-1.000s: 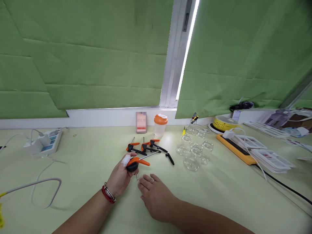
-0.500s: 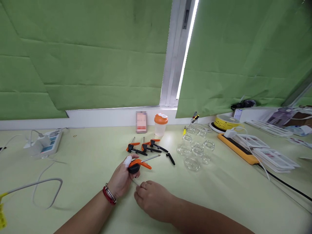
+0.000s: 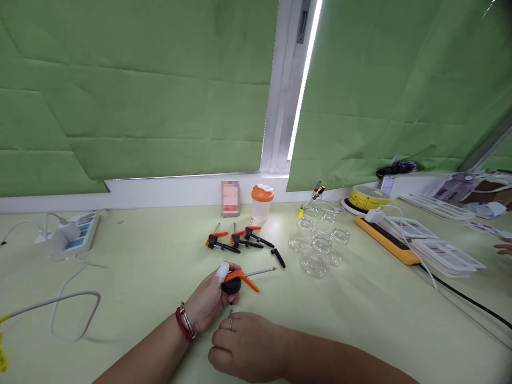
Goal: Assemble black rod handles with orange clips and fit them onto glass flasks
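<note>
My left hand (image 3: 214, 298), with a white wrap on its thumb, is closed around an orange and black tool (image 3: 232, 284). A thin metal rod (image 3: 262, 272) sticks out from that tool to the right. My right hand (image 3: 240, 341) is closed just below and in front, fingers curled in a pinch. A small tip of something metallic shows at its fingers; the rest is hidden. Behind the hands lie several similar orange and black tools (image 3: 220, 244) and a loose black piece (image 3: 278, 257).
Several clear glass jars (image 3: 313, 265) stand right of centre. An orange-lidded cup (image 3: 262, 205) and a pink card (image 3: 230, 199) are at the back. Power strips lie left (image 3: 82, 234) and right (image 3: 386, 240). Another person's hand (image 3: 504, 248) shows at the right edge.
My left hand has moved right with the tool. My right hand has moved down and slightly left, away from it. Another person's hand has appeared at the right edge.
</note>
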Demonstrator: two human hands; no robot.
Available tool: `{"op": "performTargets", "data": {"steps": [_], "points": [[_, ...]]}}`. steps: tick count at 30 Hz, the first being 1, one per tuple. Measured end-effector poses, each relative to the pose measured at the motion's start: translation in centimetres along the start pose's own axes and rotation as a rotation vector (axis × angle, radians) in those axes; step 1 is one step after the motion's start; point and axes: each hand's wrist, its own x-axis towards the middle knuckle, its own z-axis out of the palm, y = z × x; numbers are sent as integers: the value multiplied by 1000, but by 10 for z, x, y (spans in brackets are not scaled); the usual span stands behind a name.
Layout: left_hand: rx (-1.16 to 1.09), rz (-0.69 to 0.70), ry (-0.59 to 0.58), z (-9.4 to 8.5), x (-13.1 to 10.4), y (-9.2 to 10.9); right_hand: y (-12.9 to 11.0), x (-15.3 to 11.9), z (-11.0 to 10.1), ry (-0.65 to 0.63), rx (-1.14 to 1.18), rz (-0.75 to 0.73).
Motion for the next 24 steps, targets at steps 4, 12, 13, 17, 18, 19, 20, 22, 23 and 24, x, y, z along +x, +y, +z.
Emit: {"op": "performTargets", "data": {"steps": [4, 12, 13, 17, 18, 19, 20, 22, 23, 24], "points": [[18, -63, -33, 3, -2, -2, 14, -1, -17, 362, 319, 201], [8, -38, -171, 5, 1, -17, 40, -12, -39, 738, 854, 865], [17, -50, -172, 6, 1, -18, 41, -12, -38, 731, 868, 876], [34, -60, -201, 8, -1, -18, 41, -11, -35, 712, 855, 886], [34, -58, -211, 8, -2, -19, 42, -11, -35, 725, 849, 888], [33, -58, -216, 9, -2, -20, 42, -11, -36, 743, 845, 894], [31, -59, -221, 9, -2, -21, 43, -11, -36, 759, 846, 902], [28, -66, -226, 10, -2, -23, 44, -12, -37, 762, 863, 915], [27, -70, -229, 10, -2, -24, 44, -12, -37, 749, 873, 919], [28, -72, -231, 10, -2, -25, 45, -12, -37, 732, 882, 922]]}}
